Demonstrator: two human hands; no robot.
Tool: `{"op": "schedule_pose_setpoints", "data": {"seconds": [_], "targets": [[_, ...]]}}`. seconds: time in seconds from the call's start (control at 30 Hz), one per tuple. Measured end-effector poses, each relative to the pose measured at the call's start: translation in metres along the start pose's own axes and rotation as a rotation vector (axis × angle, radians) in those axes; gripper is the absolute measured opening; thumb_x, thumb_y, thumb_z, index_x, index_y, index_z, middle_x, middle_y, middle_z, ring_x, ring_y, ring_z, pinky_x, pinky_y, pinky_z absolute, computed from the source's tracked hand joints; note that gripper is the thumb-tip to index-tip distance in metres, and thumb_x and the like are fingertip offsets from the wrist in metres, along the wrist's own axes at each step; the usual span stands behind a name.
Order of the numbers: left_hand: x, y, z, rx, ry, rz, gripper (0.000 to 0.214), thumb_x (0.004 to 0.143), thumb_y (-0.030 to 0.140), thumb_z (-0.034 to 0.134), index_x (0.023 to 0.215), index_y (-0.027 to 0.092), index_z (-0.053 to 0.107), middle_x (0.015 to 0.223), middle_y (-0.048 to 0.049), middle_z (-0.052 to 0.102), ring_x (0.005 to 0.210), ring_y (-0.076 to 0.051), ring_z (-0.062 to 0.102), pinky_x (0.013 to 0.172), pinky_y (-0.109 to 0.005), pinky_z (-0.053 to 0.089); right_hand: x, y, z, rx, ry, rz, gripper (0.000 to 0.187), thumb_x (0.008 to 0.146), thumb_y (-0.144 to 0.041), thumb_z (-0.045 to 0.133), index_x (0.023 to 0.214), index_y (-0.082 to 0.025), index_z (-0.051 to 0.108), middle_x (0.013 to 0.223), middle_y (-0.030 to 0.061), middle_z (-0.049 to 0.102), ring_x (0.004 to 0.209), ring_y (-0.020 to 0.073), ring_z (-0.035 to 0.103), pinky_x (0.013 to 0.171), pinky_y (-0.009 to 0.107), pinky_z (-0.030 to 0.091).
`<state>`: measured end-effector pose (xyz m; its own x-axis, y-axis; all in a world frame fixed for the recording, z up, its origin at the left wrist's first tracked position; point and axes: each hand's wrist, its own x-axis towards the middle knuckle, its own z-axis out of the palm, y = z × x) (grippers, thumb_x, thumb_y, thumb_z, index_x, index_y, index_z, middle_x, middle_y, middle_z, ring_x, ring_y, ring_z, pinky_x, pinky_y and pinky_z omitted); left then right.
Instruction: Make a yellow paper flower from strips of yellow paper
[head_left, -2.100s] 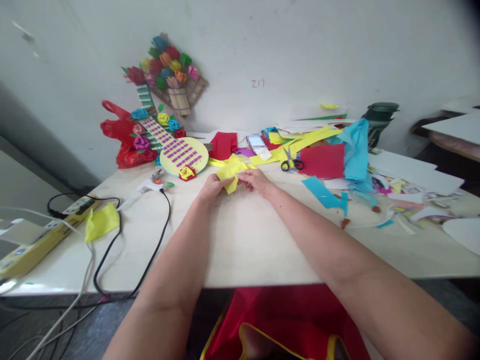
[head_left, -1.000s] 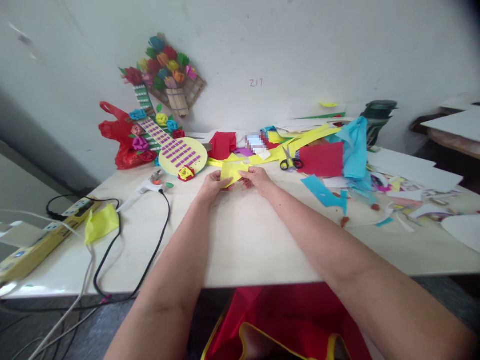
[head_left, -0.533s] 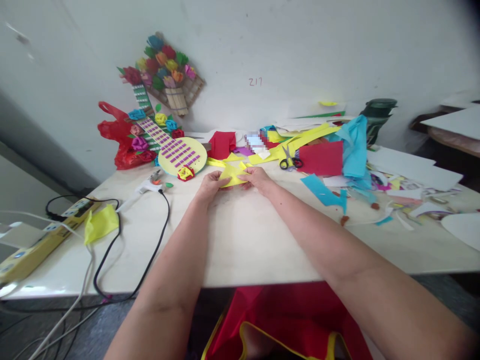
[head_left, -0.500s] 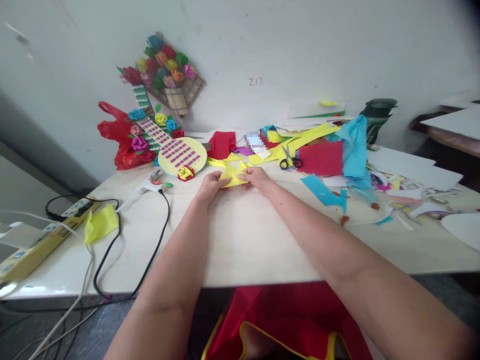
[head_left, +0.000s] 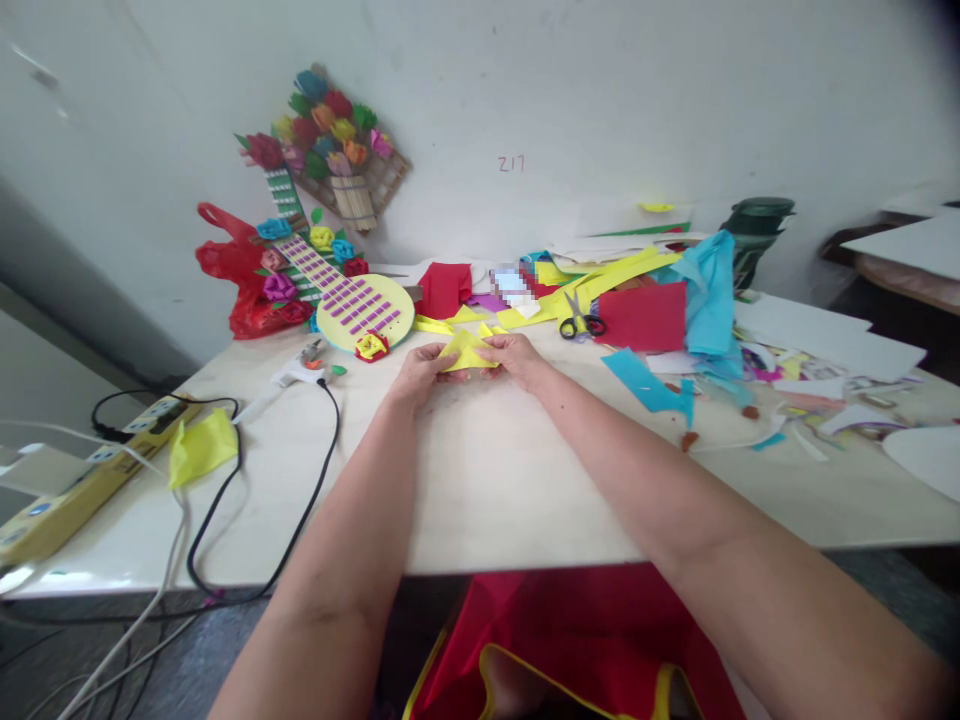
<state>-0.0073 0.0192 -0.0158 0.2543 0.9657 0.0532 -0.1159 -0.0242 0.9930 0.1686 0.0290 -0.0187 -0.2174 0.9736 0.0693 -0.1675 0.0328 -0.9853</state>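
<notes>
Between my two hands a small piece of yellow crepe paper (head_left: 466, 350) is stretched just above the table. My left hand (head_left: 421, 372) pinches its left edge, thumb on top. On the opposite edge my right hand (head_left: 517, 358) has the same pinch. The fingers underneath are partly hidden by the paper. Left of my hands lies a yellow paper disc with a long neck (head_left: 364, 312), dotted with purple strips. A red and yellow paper flower (head_left: 371, 346) sits at its lower edge. Scissors (head_left: 581, 318) lie to the right of my right hand.
A glue gun (head_left: 300, 372) with a black cord lies left, near a power strip (head_left: 97, 480) and a yellow paper piece (head_left: 201, 448). Red paper (head_left: 643, 316), blue paper (head_left: 706, 290) and scraps cover the right side. A paper-flower bouquet (head_left: 334, 130) leans against the wall.
The yellow paper's near edge has tilted and curved slightly between my fingers. Both hands stay in nearly the same place, and nothing else has moved.
</notes>
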Motion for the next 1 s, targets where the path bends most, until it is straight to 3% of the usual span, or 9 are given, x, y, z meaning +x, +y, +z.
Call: {"op": "schedule_pose_setpoints", "data": {"seconds": [0.4, 1.0], "targets": [[-0.0034, 0.0039, 0.0014, -0.107, -0.023, 0.013, 0.042, 0.060, 0.021, 0.071, 0.099, 0.010, 0.061, 0.072, -0.0050, 0.068, 0.048, -0.012, 0.060, 0.053, -0.026, 0.052, 0.0002, -0.0001, -0.0008, 0.087, -0.028, -0.007, 0.027, 0.067, -0.010, 0.064, 0.094, -0.012, 0.067, 0.061, -0.0003, 0.066, 0.037, 0.0069, 0.051, 0.039, 0.020, 0.046], [-0.0017, 0.0030, 0.0017, -0.147, -0.001, 0.000, 0.017, 0.062, 0.015, 0.060, 0.080, 0.013, 0.058, 0.060, -0.0044, 0.066, 0.052, -0.018, 0.064, 0.056, -0.030, 0.052, -0.0034, -0.0017, 0.0005, 0.107, -0.074, -0.043, 0.017, 0.063, -0.008, 0.054, 0.076, -0.013, 0.064, 0.058, -0.0001, 0.065, 0.038, 0.0094, 0.053, 0.039, 0.022, 0.044]]}}
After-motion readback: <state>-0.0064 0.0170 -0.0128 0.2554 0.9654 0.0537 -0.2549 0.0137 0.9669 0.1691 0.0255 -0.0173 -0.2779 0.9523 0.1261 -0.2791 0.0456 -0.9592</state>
